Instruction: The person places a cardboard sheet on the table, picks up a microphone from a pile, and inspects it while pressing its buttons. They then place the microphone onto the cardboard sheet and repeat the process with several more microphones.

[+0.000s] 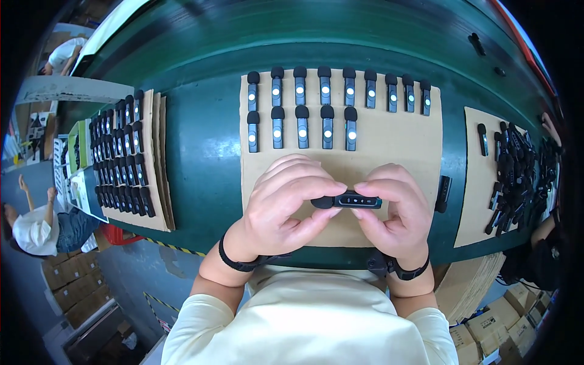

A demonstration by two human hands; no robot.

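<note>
Both hands hold one small black clip-on microphone (360, 199) level above the front of a cardboard sheet (395, 146). My left hand (286, 204) pinches it near its round foam tip, at the left. My right hand (398, 210) grips the other end between thumb and fingers. Small marks or lights show along the side facing me. Beyond my hands, two rows of similar foam-tipped microphones (300, 87) lie on the sheet, each with a white round spot. The back row spans nearly the whole width; the nearer row fills only the left part.
A single black microphone (444, 193) lies just right of the sheet on the green table (204, 140). At left, stacked cardboard (159, 158) carries several rows of microphones. At right, another sheet (477, 213) holds a jumbled pile (514, 164). Other people (39, 225) are at the far left and right.
</note>
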